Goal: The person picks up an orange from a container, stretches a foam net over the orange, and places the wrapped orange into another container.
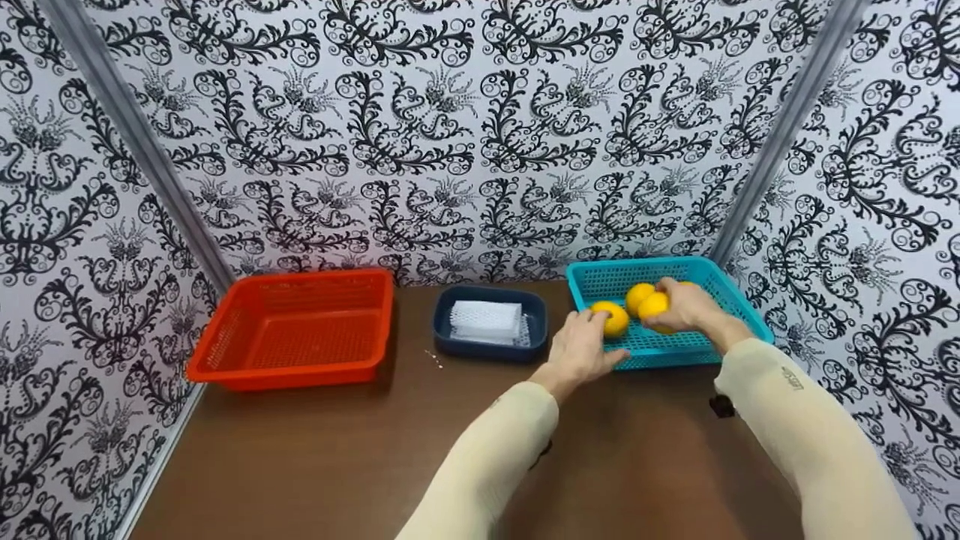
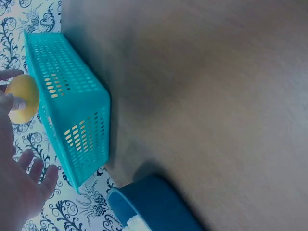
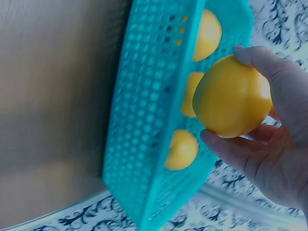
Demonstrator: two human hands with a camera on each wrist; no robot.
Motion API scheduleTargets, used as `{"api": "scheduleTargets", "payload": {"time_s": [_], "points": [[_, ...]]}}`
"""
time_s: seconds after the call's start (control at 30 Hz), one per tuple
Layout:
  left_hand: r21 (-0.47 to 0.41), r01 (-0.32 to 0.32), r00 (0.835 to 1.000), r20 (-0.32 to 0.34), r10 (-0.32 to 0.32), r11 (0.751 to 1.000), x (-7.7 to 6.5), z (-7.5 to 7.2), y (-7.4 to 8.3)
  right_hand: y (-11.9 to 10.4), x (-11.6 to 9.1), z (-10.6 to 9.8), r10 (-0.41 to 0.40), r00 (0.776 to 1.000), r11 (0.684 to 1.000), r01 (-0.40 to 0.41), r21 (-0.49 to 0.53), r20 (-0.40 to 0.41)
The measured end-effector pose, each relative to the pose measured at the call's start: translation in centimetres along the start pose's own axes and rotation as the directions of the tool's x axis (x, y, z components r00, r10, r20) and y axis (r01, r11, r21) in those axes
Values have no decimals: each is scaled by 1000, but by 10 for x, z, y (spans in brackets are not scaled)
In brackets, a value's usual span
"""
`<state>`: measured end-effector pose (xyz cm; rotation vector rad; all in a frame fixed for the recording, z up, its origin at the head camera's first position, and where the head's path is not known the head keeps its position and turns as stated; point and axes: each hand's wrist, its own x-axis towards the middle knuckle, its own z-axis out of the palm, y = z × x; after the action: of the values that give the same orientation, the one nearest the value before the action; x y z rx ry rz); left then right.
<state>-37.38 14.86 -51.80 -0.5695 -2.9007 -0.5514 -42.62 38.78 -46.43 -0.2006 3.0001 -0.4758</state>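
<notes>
My right hand grips an orange between thumb and fingers, above the turquoise basket. Three more oranges lie inside: a left one, a middle one and a right one. In the head view the left hand reaches over the basket's front left corner, beside the left orange. The left wrist view shows its fingers spread, with nothing in them. Behind the right hand the rightmost orange is mostly hidden in the head view.
A navy tray with folded white mesh netting stands left of the basket. Farther left is a red-orange basket. Small white bits lie on the brown table. Patterned walls enclose the back and sides.
</notes>
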Motion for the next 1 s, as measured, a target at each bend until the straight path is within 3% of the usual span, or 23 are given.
{"api": "scheduleTargets", "payload": {"time_s": [0.17, 0.4, 0.63, 0.8, 0.83, 0.93, 1.0], "points": [[-57, 33, 999, -3, -33, 998, 0, -11, -3, -29, -7, -4, -22, 1000, 999, 23, 23, -11], [-119, 72, 997, -19, -75, 990, -4, -21, -15, -63, -17, 2, -64, 997, 985, 70, 155, -44], [-236, 87, 994, -51, -101, 968, -18, -22, -39, -95, -24, 21, -95, 992, 938, 117, 325, -83], [-376, 43, 986, -134, -100, 926, -32, -20, -59, -116, -30, 37, -127, 990, 886, 144, 440, -68], [-383, 6, 979, -186, -83, 924, -27, -4, -70, -120, -31, 41, -137, 988, 879, 156, 451, -75], [-408, -53, 966, -253, -58, 911, -34, -1, -81, -131, -32, 53, -182, 976, 869, 218, 445, -123], [-405, -59, 959, -277, -61, 912, -42, -4, -86, -137, -32, 62, -209, 967, 851, 253, 461, -144]]}}
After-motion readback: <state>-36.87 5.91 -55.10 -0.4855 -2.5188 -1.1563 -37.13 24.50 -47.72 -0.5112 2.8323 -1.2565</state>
